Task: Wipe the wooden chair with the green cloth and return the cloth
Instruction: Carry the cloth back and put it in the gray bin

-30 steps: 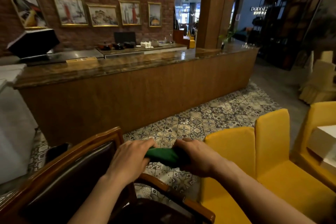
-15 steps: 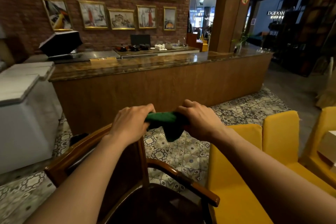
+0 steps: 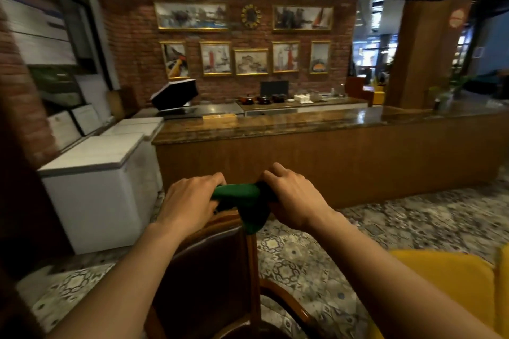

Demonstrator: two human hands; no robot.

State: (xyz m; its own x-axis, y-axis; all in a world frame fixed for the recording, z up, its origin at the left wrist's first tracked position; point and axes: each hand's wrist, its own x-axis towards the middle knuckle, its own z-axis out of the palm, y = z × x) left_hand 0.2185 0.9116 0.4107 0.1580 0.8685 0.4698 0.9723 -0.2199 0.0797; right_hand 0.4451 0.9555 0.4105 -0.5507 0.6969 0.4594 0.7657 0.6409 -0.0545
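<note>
cloth [image 3: 242, 201]: both ends are covered by the hands; only the middle and a hanging fold are seen.
chair [image 3: 209, 278]: seat and legs are cut off by the lower edge; the top rail is partly hidden.
yellow seat [image 3: 440, 289]: cropped at the right edge.
paintings [image 3: 250, 60]: blurred; subjects cannot be told.

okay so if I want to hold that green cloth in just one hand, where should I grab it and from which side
Probably take the bunched roll of the green cloth in its middle, between the left hand and right hand, coming from above. That span is bare and thick enough to close a hand around, while the loose tail hanging over the wooden chair would likely slip or unfold.
</note>
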